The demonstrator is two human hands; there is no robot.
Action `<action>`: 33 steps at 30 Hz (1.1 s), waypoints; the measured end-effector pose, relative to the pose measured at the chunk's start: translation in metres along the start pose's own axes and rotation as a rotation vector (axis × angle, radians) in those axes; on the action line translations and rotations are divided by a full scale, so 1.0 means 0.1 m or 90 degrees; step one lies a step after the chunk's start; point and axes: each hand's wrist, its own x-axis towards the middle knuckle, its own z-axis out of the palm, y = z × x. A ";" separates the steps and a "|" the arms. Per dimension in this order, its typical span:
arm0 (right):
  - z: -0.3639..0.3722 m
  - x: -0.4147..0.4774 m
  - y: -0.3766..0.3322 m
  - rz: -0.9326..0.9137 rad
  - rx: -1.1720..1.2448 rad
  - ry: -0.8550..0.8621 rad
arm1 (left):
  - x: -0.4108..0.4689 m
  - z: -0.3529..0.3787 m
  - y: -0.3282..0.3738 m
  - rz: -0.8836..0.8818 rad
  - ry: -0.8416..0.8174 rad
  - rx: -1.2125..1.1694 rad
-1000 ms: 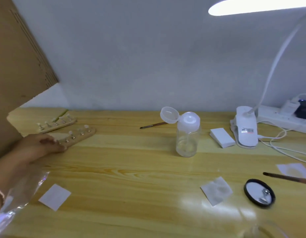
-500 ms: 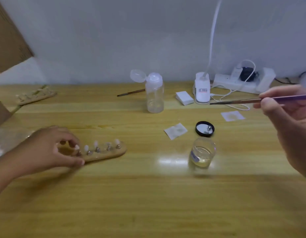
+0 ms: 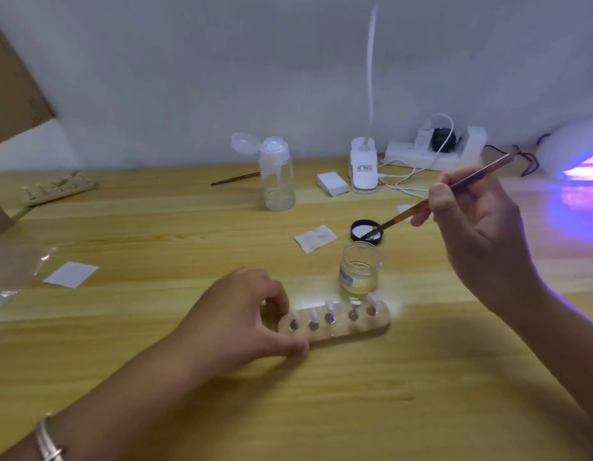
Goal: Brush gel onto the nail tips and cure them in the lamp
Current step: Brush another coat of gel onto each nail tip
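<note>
Nail tips [image 3: 329, 307] stand in a row on a wooden strip [image 3: 355, 327] at the middle of the table [image 3: 122, 311]. The left hand [image 3: 242, 314] pinches the strip's left end between thumb and curled fingers. Just behind stands an open glass jar [image 3: 360, 271], then a black lid [image 3: 366, 230]. The brush [image 3: 405, 216], gripped by the right hand [image 3: 478, 234], points its tip at the lid, perhaps touching it. At far right a lamp [image 3: 574, 154] glows purple.

Nothing legible anywhere. Small printed sticker [image 3: 364, 168] on the white clamp base [image 3: 363, 186] at the back of the worktop [image 3: 321, 410]: a red mark and dark lines, too blurred to read. Bluish label [image 3: 345, 278] low on the wall of the gel jar [image 3: 361, 261], partly turned away, likewise unreadable.
</note>
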 end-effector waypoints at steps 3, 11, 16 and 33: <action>-0.01 -0.04 0.05 0.017 0.035 0.012 | 0.06 0.07 0.10 0.001 0.003 -0.004; 0.00 -0.14 0.08 0.000 -0.024 -0.014 | 0.22 0.09 0.18 0.014 -0.055 -0.167; 0.06 -0.19 0.08 -0.032 -0.059 -0.041 | 0.26 0.15 0.08 0.026 -0.040 -0.314; 0.11 -0.23 0.07 -0.015 -0.142 -0.107 | 0.12 0.27 0.11 0.176 0.155 -0.136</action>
